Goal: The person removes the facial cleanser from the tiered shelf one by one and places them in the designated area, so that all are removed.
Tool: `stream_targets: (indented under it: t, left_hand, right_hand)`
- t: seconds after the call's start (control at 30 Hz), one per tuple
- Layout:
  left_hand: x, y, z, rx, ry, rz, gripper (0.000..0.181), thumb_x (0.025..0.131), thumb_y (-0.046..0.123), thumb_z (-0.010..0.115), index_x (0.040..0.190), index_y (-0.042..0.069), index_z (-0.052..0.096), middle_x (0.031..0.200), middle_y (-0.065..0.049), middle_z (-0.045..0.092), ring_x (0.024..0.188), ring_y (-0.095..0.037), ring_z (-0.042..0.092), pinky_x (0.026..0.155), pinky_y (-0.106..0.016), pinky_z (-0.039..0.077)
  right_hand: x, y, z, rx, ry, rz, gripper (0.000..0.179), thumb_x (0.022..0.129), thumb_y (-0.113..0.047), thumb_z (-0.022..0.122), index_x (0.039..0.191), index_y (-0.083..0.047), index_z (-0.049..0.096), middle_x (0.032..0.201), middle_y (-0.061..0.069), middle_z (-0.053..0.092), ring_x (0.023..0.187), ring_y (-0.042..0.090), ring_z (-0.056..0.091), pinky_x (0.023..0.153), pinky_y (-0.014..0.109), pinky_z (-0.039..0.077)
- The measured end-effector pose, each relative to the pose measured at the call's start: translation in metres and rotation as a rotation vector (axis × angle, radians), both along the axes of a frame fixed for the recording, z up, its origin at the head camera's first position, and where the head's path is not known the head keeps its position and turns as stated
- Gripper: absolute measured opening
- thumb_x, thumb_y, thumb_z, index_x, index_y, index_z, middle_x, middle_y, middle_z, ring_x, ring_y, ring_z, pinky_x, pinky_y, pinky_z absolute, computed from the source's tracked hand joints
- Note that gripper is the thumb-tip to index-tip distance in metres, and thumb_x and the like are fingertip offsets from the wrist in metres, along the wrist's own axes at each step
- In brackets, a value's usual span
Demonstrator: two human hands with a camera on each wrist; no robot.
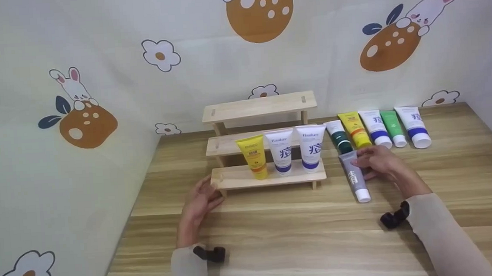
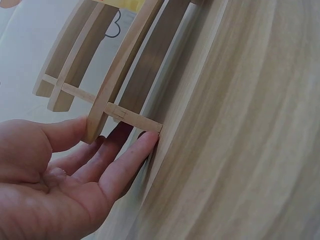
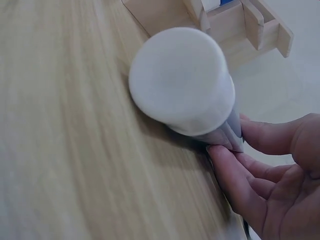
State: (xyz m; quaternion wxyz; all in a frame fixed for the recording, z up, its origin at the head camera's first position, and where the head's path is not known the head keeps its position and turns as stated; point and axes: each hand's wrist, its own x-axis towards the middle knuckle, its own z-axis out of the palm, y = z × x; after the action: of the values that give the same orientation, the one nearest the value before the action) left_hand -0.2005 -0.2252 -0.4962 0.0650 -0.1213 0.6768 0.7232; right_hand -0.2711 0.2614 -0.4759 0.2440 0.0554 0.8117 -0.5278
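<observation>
A three-step wooden stand (image 1: 231,179) bears a yellow tube (image 1: 254,157) and two white tubes (image 1: 281,153) on its lowest step, all upright on their caps. My left hand (image 1: 199,202) holds the left end of that step. In the left wrist view, the thumb (image 2: 70,134) lies on the step's end, and a fingertip (image 2: 150,140) meets the foot of the leg. To the right of the stand, my right hand (image 1: 379,161) pinches a grey tube (image 1: 354,173) near its flat end. The tube's white cap (image 3: 177,80) faces the right wrist camera.
Behind the right hand, a row of tubes lies on the wooden table (image 1: 279,239): a green-and-white one (image 1: 340,138), a yellow one (image 1: 355,128), a white one (image 1: 374,127), a green one (image 1: 392,127) and another white one (image 1: 413,126). A patterned cloth (image 1: 206,71) hangs behind.
</observation>
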Motion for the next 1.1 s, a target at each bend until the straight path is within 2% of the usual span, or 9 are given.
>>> stream_targets:
  t: [0.33,0.73,0.93,1.1]
  left_hand:
    - [-0.002,0.0,0.0,-0.005,-0.002,0.007,0.047,0.106,0.007,0.045,0.151,0.0,0.036,0.147,-0.032,0.046,0.119,-0.036,0.062,0.094,-0.042,0.06]
    - [-0.002,0.0,-0.001,-0.019,-0.009,0.007,0.047,0.106,0.007,0.045,0.151,0.001,0.038,0.145,-0.032,0.048,0.116,-0.034,0.063,0.095,-0.042,0.06]
    - [-0.003,0.0,0.0,-0.025,-0.01,-0.006,0.048,0.106,0.008,0.046,0.152,0.0,0.035,0.15,-0.029,0.045,0.117,-0.033,0.063,0.096,-0.041,0.059]
    - [-0.002,0.0,0.001,-0.029,-0.02,0.003,0.048,0.106,0.007,0.046,0.152,0.001,0.036,0.149,-0.029,0.045,0.119,-0.034,0.063,0.095,-0.041,0.06]
  right_hand:
    - [0.001,-0.007,0.006,0.036,-0.041,-0.05,0.073,0.098,-0.019,0.064,0.154,0.005,0.024,0.145,0.03,0.045,0.103,0.025,0.061,0.083,0.032,0.062]
    - [0.001,-0.011,0.007,0.06,-0.038,-0.071,0.073,0.096,-0.018,0.067,0.154,0.003,0.028,0.145,0.03,0.044,0.102,0.025,0.063,0.082,0.032,0.062]
    - [0.005,-0.004,0.021,0.146,-0.027,-0.054,0.075,0.096,-0.026,0.067,0.153,0.002,0.03,0.136,0.024,0.05,0.097,0.022,0.062,0.078,0.028,0.06]
    - [0.01,-0.004,0.038,0.138,0.026,-0.008,0.082,0.096,-0.036,0.067,0.155,0.001,0.025,0.147,0.028,0.044,0.111,0.028,0.061,0.09,0.034,0.06]
